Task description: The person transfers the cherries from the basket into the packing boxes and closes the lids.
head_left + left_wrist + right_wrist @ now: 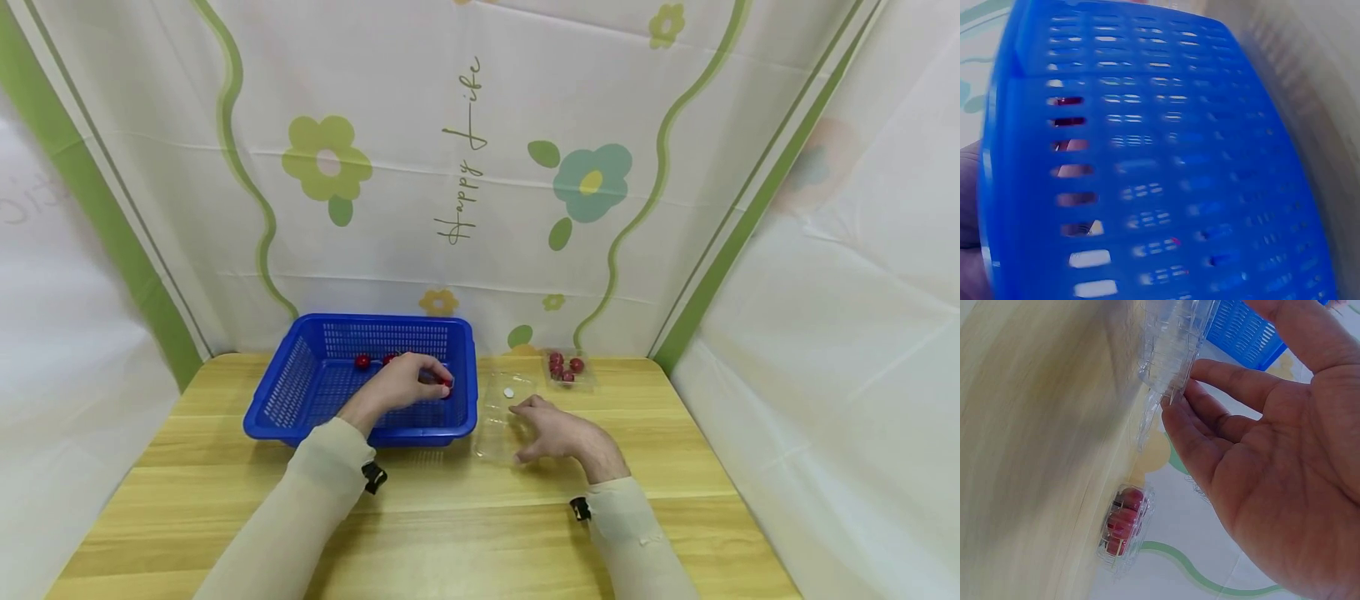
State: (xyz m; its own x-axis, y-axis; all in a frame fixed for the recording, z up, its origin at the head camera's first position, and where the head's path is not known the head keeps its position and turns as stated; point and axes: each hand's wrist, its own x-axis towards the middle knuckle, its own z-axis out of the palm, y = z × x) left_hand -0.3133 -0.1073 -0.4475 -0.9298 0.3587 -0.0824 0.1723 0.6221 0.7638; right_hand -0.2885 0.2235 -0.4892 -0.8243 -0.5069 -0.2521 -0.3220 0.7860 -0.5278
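- Blue plastic formed the slotted basket point(294, 379), the landmark here; a red fruit point(447, 387) hung inside its right end, in the left hand point(405, 382).
- The head view showed that hand's thumb and index finger bent nearly together, pinching the fruit; how the other fingers lay could not be told.
- From the left wrist, the basket's wall hid most of the hand, and only slivers of red and skin came through the slots.
- Two more fruits point(363, 362) showed on the basket's floor in the head view, left of the pinched one.
- Just right of the basket lay a clear container point(495, 425); only the head view made out its white round sticker point(508, 392).
- The right hand point(551, 432) had its fingers loosely extended, thumb well apart; the right wrist view showed fingertips touching the container's edge.
- Farther right of the basket, a clear pack point(586, 384) held several red fruits, its ribbed side plainer from the right wrist.
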